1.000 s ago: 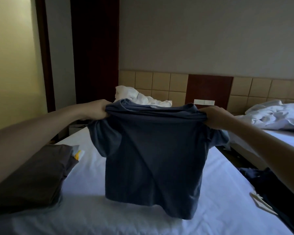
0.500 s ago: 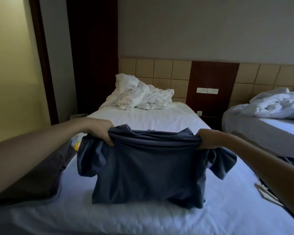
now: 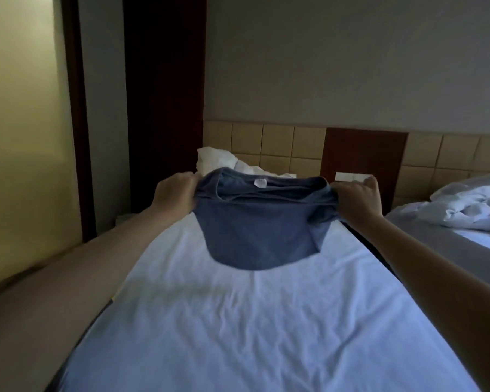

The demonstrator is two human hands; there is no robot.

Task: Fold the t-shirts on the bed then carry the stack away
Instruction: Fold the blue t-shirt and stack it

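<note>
I hold a blue-grey t-shirt [image 3: 255, 233] out at arm's length over the white bed sheet [image 3: 238, 329]. My left hand [image 3: 176, 193] grips its left shoulder and my right hand [image 3: 357, 196] grips its right shoulder. The collar faces me, with a small white label showing. The shirt's body swings away from me, off the sheet; I cannot make out the sleeves.
Crumpled white bedding [image 3: 218, 159] lies at the head of this bed against the tiled headboard [image 3: 277, 142]. A second bed with a rumpled white duvet [image 3: 470, 205] stands to the right across a narrow gap. A dark doorway [image 3: 164, 108] is at the back left.
Both hands have pushed the shirt forward and up, away from me. Its hem, which rested on the sheet, has lifted and swung outward. The dark pile at left has left the view.
</note>
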